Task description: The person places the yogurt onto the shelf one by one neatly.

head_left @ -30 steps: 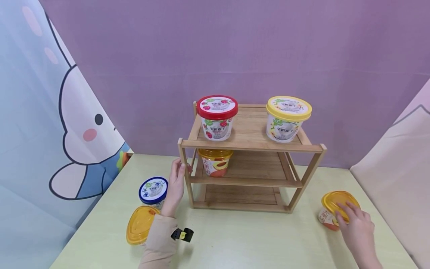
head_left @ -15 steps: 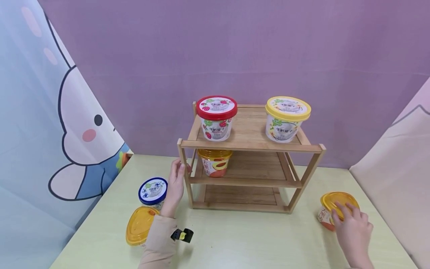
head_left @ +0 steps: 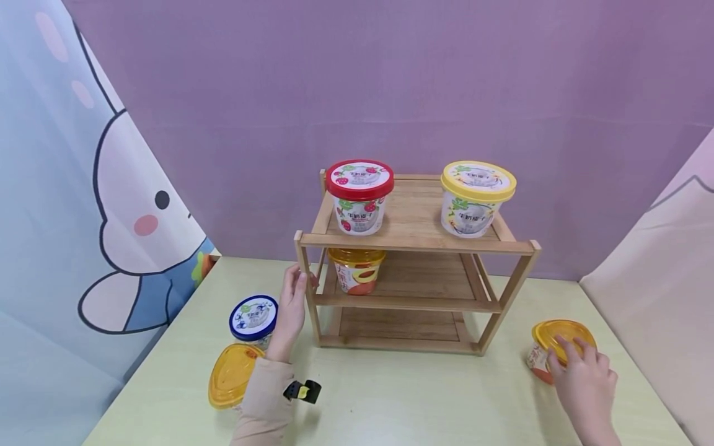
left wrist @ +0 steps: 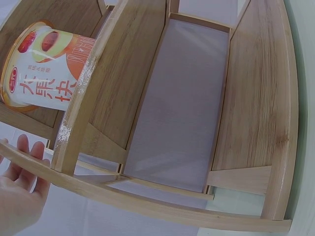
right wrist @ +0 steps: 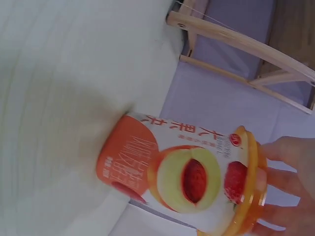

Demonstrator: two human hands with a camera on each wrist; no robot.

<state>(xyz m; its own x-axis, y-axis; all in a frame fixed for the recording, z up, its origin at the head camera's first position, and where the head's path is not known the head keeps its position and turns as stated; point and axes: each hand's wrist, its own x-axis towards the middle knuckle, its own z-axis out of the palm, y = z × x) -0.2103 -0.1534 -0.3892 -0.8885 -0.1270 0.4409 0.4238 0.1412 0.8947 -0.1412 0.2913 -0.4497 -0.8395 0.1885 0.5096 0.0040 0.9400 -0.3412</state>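
Observation:
In the head view, my left hand (head_left: 290,306) holds the left front post of a wooden three-tier rack (head_left: 413,243), its fingertips showing past the post in the left wrist view. My right hand (head_left: 587,387) grips the orange lid of a fruit yogurt cup (head_left: 538,362) at the right; the right wrist view shows the fingers (right wrist: 281,182) at the lid and the cup's base close to the table. A matching cup (head_left: 357,272) stands at the left of the middle tier. A red-lidded tub (head_left: 360,214) and a yellow-lidded tub (head_left: 468,214) stand on the top tier.
Left of the rack, a blue-lidded tub (head_left: 252,317) and another orange-lidded cup (head_left: 231,378) stand on the pale table (head_left: 413,402), partly hidden by my left arm. Behind the rack hangs a purple cloth (head_left: 390,80), with a cartoon-printed curtain (head_left: 50,186) at the left.
My right hand has shifted slightly left over the lid, its thumb now at the lid's near left edge. The left hand, the rack and the other tubs stay put.

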